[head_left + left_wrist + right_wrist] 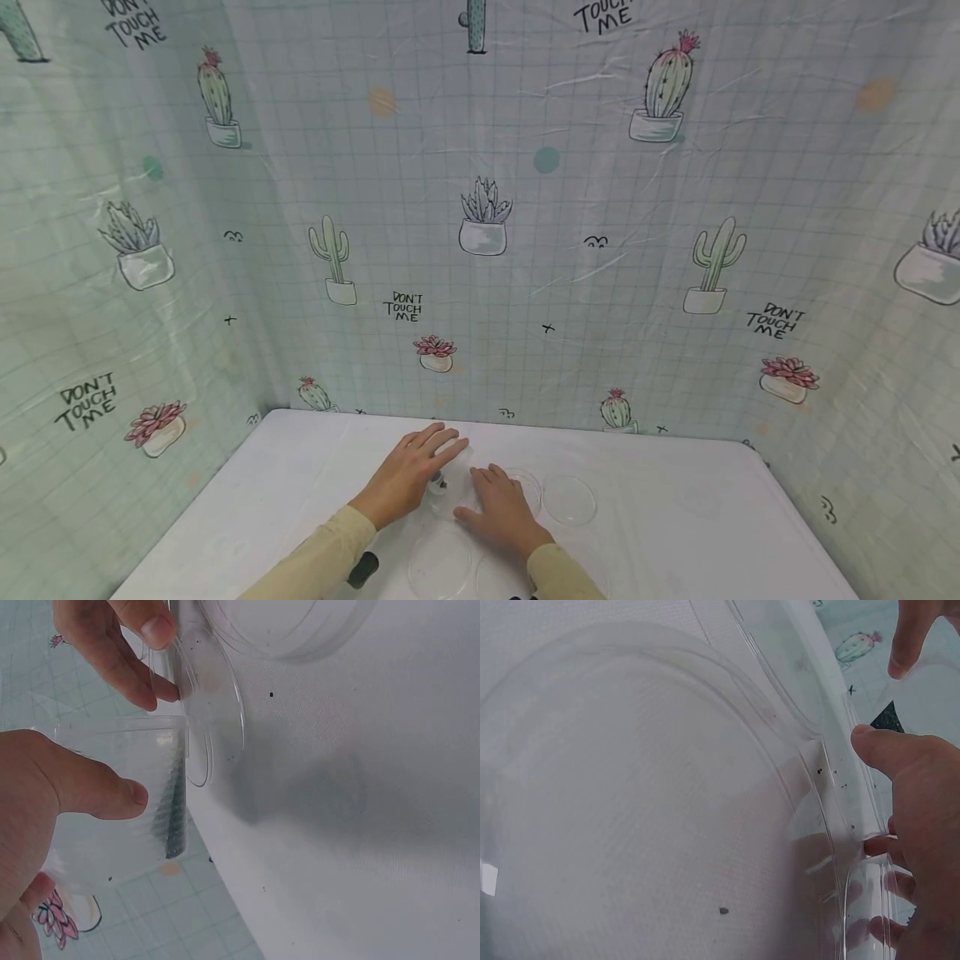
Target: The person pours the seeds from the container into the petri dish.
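My left hand (405,475) grips a clear plastic container (105,847), its thumb flat along the near wall. The container is tipped, and dark fine grains (175,814) lie along its lower side. Close by, my right hand (498,508) holds the rim of a clear round dish (225,697) between thumb and fingers. The container's mouth is near this dish; in the right wrist view the dark grains (889,718) show beyond the right thumb. A few dark specks lie in the dish. Its far side is partly hidden by the fingers.
More clear round dishes stand on the white table: one dish (568,502) to the right, another dish (440,567) nearer the front. A dark rounded object (363,570) lies beside the left forearm. Cactus-printed sheeting (480,317) surrounds the table's back and sides.
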`<state>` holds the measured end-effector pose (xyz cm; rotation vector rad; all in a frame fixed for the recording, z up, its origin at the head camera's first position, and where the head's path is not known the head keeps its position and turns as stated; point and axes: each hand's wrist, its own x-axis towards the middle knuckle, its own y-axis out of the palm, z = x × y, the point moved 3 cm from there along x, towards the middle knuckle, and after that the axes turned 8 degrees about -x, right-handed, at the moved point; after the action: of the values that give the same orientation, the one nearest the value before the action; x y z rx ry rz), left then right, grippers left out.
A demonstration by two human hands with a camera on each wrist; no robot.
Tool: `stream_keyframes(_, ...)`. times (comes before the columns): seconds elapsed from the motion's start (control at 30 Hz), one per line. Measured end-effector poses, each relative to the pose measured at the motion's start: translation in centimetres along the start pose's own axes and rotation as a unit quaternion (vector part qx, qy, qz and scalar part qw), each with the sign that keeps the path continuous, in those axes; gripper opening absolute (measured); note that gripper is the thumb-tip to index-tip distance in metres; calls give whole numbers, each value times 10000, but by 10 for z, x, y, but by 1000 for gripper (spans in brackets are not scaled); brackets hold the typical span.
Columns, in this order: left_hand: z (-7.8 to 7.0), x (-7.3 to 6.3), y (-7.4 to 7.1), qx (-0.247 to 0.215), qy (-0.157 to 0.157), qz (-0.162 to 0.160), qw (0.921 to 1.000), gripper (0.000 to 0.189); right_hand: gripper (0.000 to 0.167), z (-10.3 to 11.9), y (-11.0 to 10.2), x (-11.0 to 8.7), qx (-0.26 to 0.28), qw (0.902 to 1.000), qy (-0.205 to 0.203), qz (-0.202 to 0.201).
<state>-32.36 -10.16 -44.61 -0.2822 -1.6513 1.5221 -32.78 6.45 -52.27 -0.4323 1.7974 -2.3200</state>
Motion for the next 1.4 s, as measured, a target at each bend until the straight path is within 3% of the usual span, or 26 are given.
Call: stream_keyframes(1.4,0,2,1,104,93,61,9999,79,73,4,-8,-5,96,9999,-75,-114)
